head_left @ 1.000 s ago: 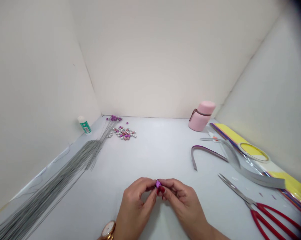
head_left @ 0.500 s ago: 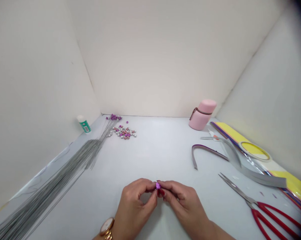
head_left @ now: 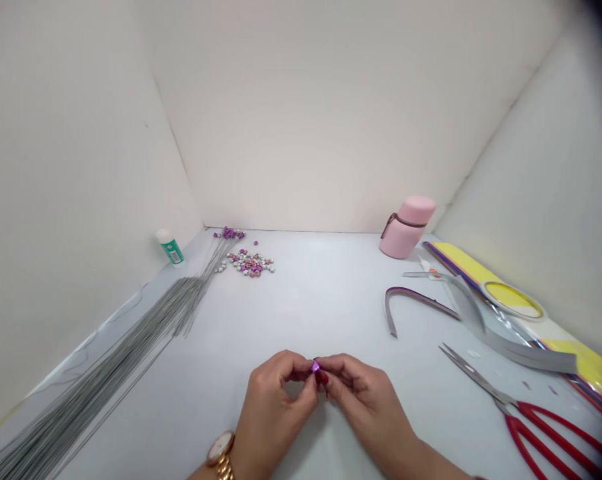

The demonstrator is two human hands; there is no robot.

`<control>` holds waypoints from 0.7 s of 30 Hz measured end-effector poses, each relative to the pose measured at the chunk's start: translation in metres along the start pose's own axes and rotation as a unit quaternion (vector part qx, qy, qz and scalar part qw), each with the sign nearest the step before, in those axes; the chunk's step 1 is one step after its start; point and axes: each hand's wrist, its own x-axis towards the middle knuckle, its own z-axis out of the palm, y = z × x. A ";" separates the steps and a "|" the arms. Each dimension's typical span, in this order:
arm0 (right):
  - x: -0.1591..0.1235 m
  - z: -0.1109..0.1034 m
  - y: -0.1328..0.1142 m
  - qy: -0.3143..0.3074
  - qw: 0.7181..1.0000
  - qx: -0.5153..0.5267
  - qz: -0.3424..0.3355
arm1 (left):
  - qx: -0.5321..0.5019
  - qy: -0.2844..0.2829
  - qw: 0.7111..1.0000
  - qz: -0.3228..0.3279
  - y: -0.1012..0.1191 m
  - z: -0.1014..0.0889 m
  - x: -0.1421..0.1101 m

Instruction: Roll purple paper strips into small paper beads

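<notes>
A small shiny purple folded paper star [head_left: 315,366] is pinched between the fingertips of both hands, low in the middle of the view. My left hand [head_left: 283,407] grips it from the left with thumb and forefinger. From the other side, my right hand [head_left: 363,400] closes its thumb and forefinger on it. The fingertips hide part of the star. Farther back on the left lies a pile of similar small stars [head_left: 253,265] in purple, silver and copper.
A bundle of grey wires [head_left: 125,360] runs along the left, some tipped with purple stars [head_left: 228,233]. A glue stick [head_left: 170,248] stands behind it. On the right are a pink flask [head_left: 405,228], paper strips [head_left: 421,298], a tape roll [head_left: 513,300], yellow sheets [head_left: 455,259] and red-handled scissors [head_left: 505,401].
The purple star has turned slightly between the fingers. Both hands have shifted a little, still pinching it; the whole view has moved slightly too.
</notes>
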 end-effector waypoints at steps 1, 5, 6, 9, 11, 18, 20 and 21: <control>0.000 -0.001 0.000 -0.005 1.000 0.010 0.000 | -0.031 -0.015 0.999 -0.017 0.000 -0.001 0.001; -0.001 -0.004 0.003 -0.004 0.999 -0.027 -0.033 | -0.123 -0.053 0.989 -0.062 0.001 -0.005 0.003; -0.001 -0.005 0.003 -0.001 0.998 -0.038 -0.040 | -0.133 -0.057 0.987 -0.068 0.001 -0.005 0.003; 0.000 -0.006 0.003 0.012 0.998 -0.040 -0.045 | -0.151 -0.066 0.983 -0.076 0.000 -0.005 0.003; 0.001 -0.006 0.003 0.021 0.998 -0.034 -0.040 | -0.151 -0.065 0.984 -0.073 -0.002 -0.005 0.003; 0.000 -0.006 0.005 0.041 0.999 -0.027 -0.020 | -0.057 -0.058 0.997 0.009 -0.001 -0.004 0.000; 0.000 -0.006 0.005 0.040 0.999 -0.026 -0.021 | -0.037 -0.063 0.997 0.032 -0.001 -0.005 -0.001; 0.000 -0.006 0.004 0.035 0.999 -0.025 -0.024 | -0.028 -0.058 0.997 0.037 0.000 -0.005 -0.001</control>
